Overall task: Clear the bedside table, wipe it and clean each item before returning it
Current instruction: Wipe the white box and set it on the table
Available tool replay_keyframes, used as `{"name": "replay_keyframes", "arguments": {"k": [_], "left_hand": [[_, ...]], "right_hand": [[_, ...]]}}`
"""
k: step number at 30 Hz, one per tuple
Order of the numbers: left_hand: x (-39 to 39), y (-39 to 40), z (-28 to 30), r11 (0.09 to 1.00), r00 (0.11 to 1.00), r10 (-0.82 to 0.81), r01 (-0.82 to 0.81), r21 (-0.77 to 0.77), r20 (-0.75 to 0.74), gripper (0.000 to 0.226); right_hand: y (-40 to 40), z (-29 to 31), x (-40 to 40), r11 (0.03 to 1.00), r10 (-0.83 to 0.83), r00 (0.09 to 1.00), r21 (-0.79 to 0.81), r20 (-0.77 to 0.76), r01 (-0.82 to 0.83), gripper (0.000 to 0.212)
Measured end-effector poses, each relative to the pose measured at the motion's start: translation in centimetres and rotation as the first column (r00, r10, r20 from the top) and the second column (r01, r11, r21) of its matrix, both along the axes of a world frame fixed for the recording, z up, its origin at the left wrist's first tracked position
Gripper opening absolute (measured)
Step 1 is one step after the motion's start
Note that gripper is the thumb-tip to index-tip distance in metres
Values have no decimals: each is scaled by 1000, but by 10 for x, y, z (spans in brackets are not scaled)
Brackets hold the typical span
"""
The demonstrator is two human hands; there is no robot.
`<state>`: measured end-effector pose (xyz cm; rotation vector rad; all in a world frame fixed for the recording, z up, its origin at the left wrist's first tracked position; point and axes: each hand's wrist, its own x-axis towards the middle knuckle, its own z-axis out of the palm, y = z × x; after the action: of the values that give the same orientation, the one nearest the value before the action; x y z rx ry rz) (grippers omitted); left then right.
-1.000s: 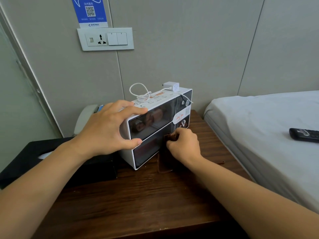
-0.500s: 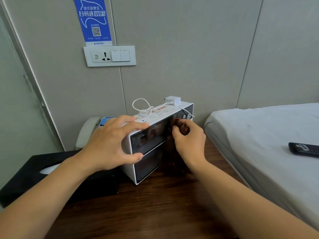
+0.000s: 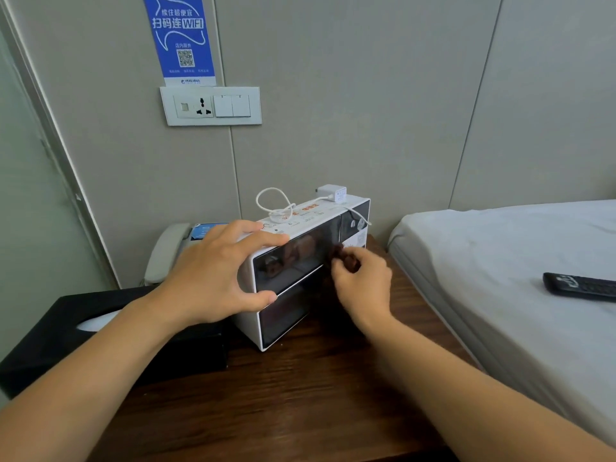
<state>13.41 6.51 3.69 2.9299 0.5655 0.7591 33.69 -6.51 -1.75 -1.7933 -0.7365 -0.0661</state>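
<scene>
A white box-shaped device (image 3: 310, 213) with a dark glass front stands on the dark wooden bedside table (image 3: 283, 405). My left hand (image 3: 220, 271) grips its left end, fingers over the top edge and thumb on the front. My right hand (image 3: 363, 285) pinches a bunched dark brown cloth (image 3: 338, 253) and presses it against the upper glass panel, right of the middle. The rest of the cloth hangs dark below that hand and is hard to make out.
A white charger (image 3: 331, 192) and coiled cable (image 3: 273, 205) lie on the device. A black tissue box (image 3: 66, 328) and a grey telephone (image 3: 166, 251) sit to the left. The bed (image 3: 483, 261) at right carries a black remote (image 3: 580, 286). A wall socket (image 3: 213, 106) is above.
My right hand has carried the cloth up from the lower front of the device to its upper glass panel. My left hand keeps its grip on the left end.
</scene>
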Motion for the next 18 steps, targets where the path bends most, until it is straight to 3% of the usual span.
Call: {"name": "replay_keyframes", "arguments": {"k": [4, 9, 18], "left_hand": [[-2, 3, -1, 1000, 1000, -18, 18, -6, 3, 83], [-3, 3, 2, 997, 999, -43, 43, -61, -7, 77], [-4, 23, 27, 964, 967, -185, 144, -224, -177, 89]], "right_hand": [[-17, -12, -29, 944, 313, 941, -152, 130, -293, 14], [-28, -3, -8, 986, 141, 990, -87, -4, -141, 5], [-66, 10, 14, 995, 72, 997, -73, 26, -70, 5]]}}
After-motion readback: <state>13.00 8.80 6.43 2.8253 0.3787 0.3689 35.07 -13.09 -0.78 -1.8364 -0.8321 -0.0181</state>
